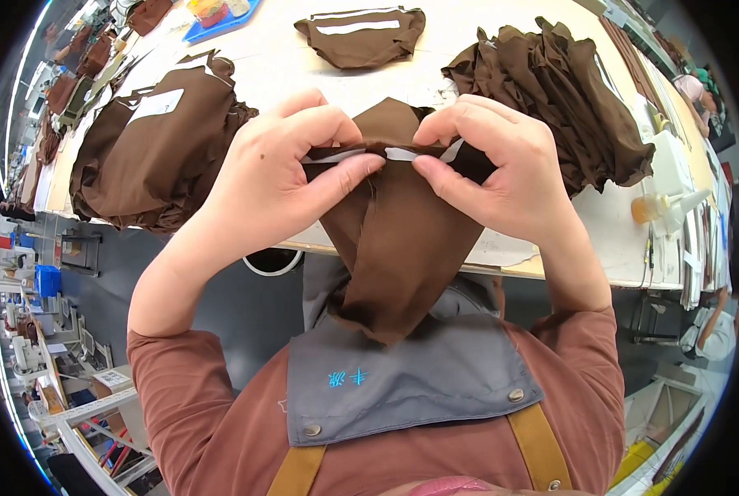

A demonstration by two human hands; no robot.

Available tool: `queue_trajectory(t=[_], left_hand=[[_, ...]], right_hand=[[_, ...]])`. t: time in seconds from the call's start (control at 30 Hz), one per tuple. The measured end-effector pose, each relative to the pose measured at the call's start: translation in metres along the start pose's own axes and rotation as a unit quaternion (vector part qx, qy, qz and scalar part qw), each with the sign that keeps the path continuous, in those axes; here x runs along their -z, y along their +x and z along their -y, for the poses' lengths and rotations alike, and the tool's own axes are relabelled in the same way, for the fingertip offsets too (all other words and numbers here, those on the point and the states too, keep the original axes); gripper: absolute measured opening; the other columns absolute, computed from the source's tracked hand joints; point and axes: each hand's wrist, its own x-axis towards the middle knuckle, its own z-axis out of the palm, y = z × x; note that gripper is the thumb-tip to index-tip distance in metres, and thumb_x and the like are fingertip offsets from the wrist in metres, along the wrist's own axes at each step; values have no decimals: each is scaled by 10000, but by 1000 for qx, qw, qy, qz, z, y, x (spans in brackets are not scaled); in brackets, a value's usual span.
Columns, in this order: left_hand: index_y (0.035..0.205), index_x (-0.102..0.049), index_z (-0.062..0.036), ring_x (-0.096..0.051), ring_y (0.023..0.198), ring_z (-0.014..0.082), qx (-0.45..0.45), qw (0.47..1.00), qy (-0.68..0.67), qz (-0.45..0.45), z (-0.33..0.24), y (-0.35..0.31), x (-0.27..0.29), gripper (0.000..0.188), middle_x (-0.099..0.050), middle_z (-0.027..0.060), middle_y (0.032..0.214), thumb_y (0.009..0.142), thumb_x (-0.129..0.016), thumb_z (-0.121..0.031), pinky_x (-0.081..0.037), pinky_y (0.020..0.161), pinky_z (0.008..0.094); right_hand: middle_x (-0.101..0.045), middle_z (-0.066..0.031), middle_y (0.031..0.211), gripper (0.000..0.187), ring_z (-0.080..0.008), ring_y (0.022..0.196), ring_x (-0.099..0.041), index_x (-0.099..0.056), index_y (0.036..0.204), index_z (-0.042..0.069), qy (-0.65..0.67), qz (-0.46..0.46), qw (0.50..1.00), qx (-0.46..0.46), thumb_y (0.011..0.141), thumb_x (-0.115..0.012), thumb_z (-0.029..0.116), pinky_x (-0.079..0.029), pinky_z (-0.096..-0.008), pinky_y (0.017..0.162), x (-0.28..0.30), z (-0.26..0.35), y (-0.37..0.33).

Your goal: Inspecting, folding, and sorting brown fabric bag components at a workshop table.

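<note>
A brown fabric piece (pixel 411 240) hangs from my two hands over the table's near edge, its lower end reaching my apron. Along its top runs a folded edge with a white strip (pixel 400 155) showing between my hands. My left hand (pixel 291 161) pinches that edge between thumb and fingers on the left. Close by on the other side, my right hand (pixel 495 161) pinches the same edge, with thumb below and fingers above. A small gap separates the two thumbs. Behind the hands, part of the fabric stands up in a point.
Brown fabric piles lie at the left (pixel 158 140) and right (pixel 559 103) of the table (pixel 262 70). A brown sewn piece with white strips (pixel 361 37) lies at the back. Behind stands a blue tray (pixel 220 18); at right, a bottle with amber liquid (pixel 655 208).
</note>
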Motion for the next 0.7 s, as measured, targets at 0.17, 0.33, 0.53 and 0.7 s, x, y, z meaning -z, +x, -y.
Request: queue_trajectory(t=[0.17,0.33,0.53,0.7], left_hand=[[855,-660,4,-451,669,101,32,999,-28,-19,0,-10,-10,97,-468,20,739,817,-706,-73,-348,594,251],[890,-694,12,-402,684,92,40,987,-156,17,13,-17,-17,125,-459,-1,733,894,-665,-110,-315,606,242],[898,-706,6,-385,699,83,37,977,-208,28,15,-21,-24,163,-459,-20,740,944,-634,-133,-304,621,230],[907,-688,0,-390,696,79,54,958,-278,34,15,-22,-30,171,-478,-20,753,957,-621,-149,-304,624,224]], right_hand=[[-645,-74,775,133,-173,697,-616,-673,862,-4,56,82,994,-52,773,-757,49,-477,-264,634,6,7,-5],[-663,-39,743,112,-171,630,-596,-715,848,56,139,54,985,-86,827,-737,164,-467,-264,578,-5,0,-14],[-684,-19,763,150,-74,689,-593,-722,887,27,258,96,948,-162,869,-732,175,-472,-233,624,-6,5,-19],[-665,29,780,180,-26,713,-553,-714,910,8,341,128,899,-242,890,-721,186,-446,-203,633,-7,9,-20]])
